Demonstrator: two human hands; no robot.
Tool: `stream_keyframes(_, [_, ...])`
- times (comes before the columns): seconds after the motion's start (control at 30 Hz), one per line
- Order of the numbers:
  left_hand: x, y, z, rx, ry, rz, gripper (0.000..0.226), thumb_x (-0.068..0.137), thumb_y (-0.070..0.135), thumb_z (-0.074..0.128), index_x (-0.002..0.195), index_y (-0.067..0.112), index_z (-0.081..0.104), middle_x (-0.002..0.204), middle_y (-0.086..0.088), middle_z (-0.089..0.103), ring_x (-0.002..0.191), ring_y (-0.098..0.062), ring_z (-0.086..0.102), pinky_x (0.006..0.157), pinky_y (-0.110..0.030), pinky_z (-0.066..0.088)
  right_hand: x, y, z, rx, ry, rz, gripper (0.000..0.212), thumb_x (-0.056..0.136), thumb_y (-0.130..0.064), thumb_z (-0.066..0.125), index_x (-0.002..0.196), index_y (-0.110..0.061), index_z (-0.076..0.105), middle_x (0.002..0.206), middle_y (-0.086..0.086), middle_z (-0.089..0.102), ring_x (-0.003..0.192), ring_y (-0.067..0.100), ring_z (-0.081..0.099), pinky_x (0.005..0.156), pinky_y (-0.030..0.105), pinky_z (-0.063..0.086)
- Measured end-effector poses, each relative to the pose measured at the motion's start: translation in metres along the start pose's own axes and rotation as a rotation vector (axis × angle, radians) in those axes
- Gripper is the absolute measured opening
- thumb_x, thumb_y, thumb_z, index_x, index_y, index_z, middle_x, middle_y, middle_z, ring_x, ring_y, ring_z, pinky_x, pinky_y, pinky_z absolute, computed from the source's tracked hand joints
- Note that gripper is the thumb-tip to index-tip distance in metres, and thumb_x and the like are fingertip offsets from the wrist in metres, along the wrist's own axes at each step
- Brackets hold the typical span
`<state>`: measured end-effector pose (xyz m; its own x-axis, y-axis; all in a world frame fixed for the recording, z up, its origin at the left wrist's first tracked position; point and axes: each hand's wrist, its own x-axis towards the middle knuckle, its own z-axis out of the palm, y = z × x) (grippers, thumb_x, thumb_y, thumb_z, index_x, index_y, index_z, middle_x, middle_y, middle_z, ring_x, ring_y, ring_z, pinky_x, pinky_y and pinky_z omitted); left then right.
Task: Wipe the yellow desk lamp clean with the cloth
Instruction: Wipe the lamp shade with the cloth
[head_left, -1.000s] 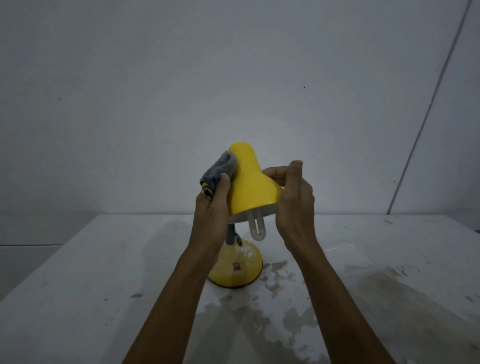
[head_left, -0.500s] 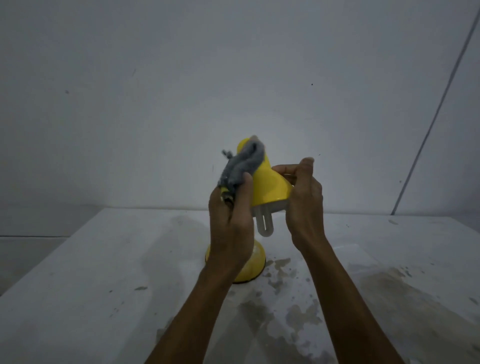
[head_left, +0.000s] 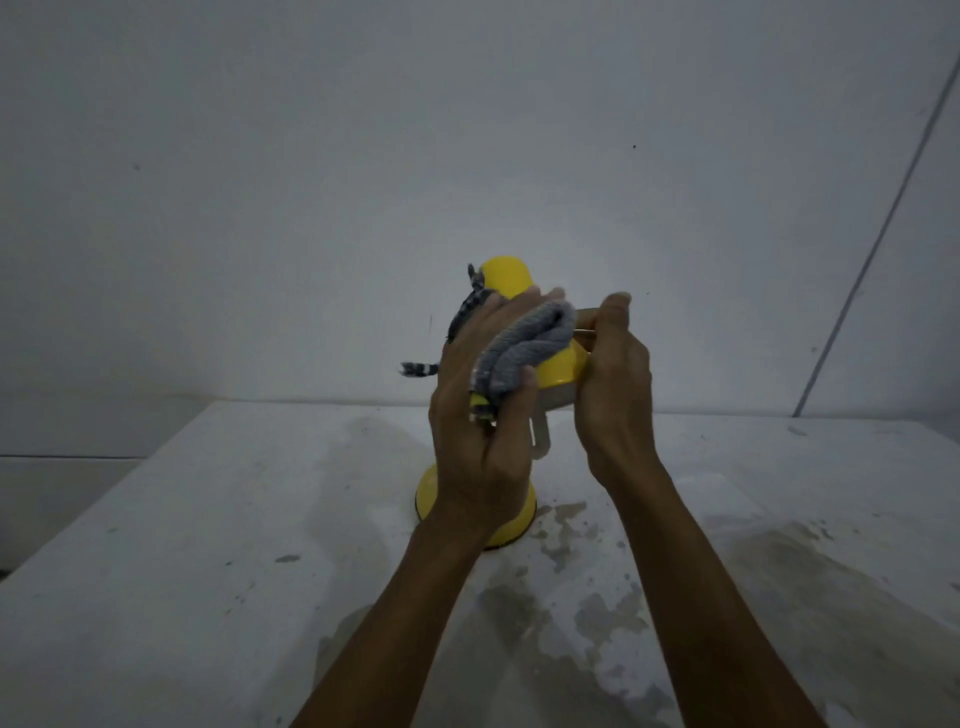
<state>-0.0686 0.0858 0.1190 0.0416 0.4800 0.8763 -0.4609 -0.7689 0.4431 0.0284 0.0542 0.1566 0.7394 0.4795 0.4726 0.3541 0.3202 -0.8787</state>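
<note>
Yellow desk lamp (head_left: 506, 278) shade points to twelve o'clock. Left hand (head_left: 480, 415) presses the bunched cloth (head_left: 524, 348) against its near face; right hand (head_left: 613, 374), at three o'clock, pinches the rim

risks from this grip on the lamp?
1. The left hand pushes the cloth sideways on the shade; only the right hand steadies the rim, so the lamp's base might tip.
2. The bare bulb hangs just below the cloth and could get knocked.
</note>
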Motion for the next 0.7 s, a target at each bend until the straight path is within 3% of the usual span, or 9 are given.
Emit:
stream_keyframes(0.1, [0.0, -0.016, -0.006, 0.103, -0.027, 0.042, 0.044, 0.103, 0.025, 0.048, 0.137, -0.001, 0.056, 0.144, -0.022, 0.055, 0.142, -0.038, 0.045, 0.115, -0.056, 0.038, -0.003, 0.0, 0.002, -0.015, -0.013, -0.028, 0.058, 0.105, -0.052, 0.024, 0.081, -0.028, 0.071, 0.085, -0.005, 0.074, 0.086, 0.016, 0.069, 0.085, 0.044, 0.056])
stream_keyframes(0.23, [0.002, -0.008, -0.01, 0.03, 0.159, -0.401, 0.042, 0.099, 0.041, 0.051, 0.131, 0.015, 0.061, 0.124, -0.018, 0.067, 0.12, -0.027, 0.061, 0.098, -0.038, 0.053, -0.004, -0.003, 0.003, 0.012, -0.011, -0.031, 0.059, 0.107, -0.05, 0.022, 0.083, -0.028, 0.071, 0.089, -0.006, 0.073, 0.088, 0.013, 0.067, 0.082, 0.036, 0.054])
stream_keyframes(0.27, [0.006, -0.006, -0.011, 0.056, 0.151, -0.431, 0.045, 0.098, 0.041, 0.051, 0.133, 0.014, 0.062, 0.123, -0.014, 0.069, 0.117, -0.023, 0.063, 0.093, -0.033, 0.054, -0.005, -0.005, 0.003, 0.026, -0.005, -0.037, 0.059, 0.107, -0.049, 0.021, 0.082, -0.027, 0.071, 0.088, -0.006, 0.072, 0.087, 0.013, 0.067, 0.08, 0.034, 0.053])
stream_keyframes(0.37, [0.013, -0.003, -0.015, 0.291, -0.098, -0.13, 0.053, 0.1, 0.042, 0.05, 0.141, 0.01, 0.058, 0.143, -0.007, 0.061, 0.137, -0.021, 0.053, 0.111, -0.043, 0.045, -0.003, 0.001, 0.003, 0.062, -0.025, -0.037, 0.056, 0.106, -0.052, 0.026, 0.076, -0.029, 0.068, 0.079, -0.008, 0.07, 0.08, 0.013, 0.067, 0.077, 0.036, 0.053])
stream_keyframes(0.43, [0.016, -0.001, -0.013, 0.513, -0.302, 0.162, 0.058, 0.103, 0.049, 0.04, 0.137, 0.008, 0.063, 0.149, -0.01, 0.056, 0.146, -0.032, 0.042, 0.12, -0.053, 0.032, -0.002, 0.005, 0.002, 0.133, -0.083, 0.001, 0.054, 0.089, -0.076, 0.042, 0.078, -0.029, 0.067, 0.08, -0.006, 0.07, 0.079, 0.014, 0.069, 0.08, 0.042, 0.058])
stream_keyframes(0.5, [0.018, -0.005, -0.013, 0.576, -0.343, 0.288, 0.063, 0.104, 0.053, 0.035, 0.131, 0.006, 0.067, 0.145, -0.014, 0.058, 0.144, -0.038, 0.043, 0.118, -0.057, 0.031, 0.0, 0.013, 0.0, 0.11, -0.151, 0.03, 0.068, 0.074, -0.089, 0.044, 0.089, -0.028, 0.073, 0.093, 0.003, 0.075, 0.089, 0.021, 0.073, 0.087, 0.049, 0.058])
stream_keyframes(0.53, [0.017, -0.008, -0.014, 0.571, -0.317, 0.33, 0.062, 0.105, 0.052, 0.036, 0.129, 0.004, 0.068, 0.143, -0.017, 0.058, 0.143, -0.04, 0.043, 0.117, -0.059, 0.032, 0.0, 0.013, -0.002, 0.074, -0.158, 0.011, 0.066, 0.083, -0.084, 0.037, 0.09, -0.029, 0.074, 0.095, 0.007, 0.076, 0.092, 0.026, 0.073, 0.088, 0.052, 0.057])
stream_keyframes(0.63, [0.012, -0.018, -0.018, 0.484, -0.212, 0.275, 0.054, 0.106, 0.044, 0.043, 0.129, 0.001, 0.066, 0.143, -0.02, 0.058, 0.144, -0.038, 0.043, 0.115, -0.057, 0.037, 0.0, 0.005, -0.003, 0.038, -0.106, -0.034, 0.057, 0.103, -0.055, 0.025, 0.084, -0.034, 0.074, 0.095, 0.003, 0.076, 0.094, 0.024, 0.071, 0.088, 0.051, 0.056])
stream_keyframes(0.7, [0.018, -0.012, -0.015, 0.297, -0.128, -0.011, 0.051, 0.103, 0.04, 0.051, 0.14, 0.005, 0.057, 0.146, -0.011, 0.057, 0.142, -0.023, 0.048, 0.112, -0.044, 0.045, -0.002, 0.001, -0.002, 0.019, -0.098, -0.028, 0.055, 0.107, -0.048, 0.026, 0.088, -0.029, 0.074, 0.096, -0.004, 0.075, 0.095, 0.017, 0.069, 0.09, 0.046, 0.056])
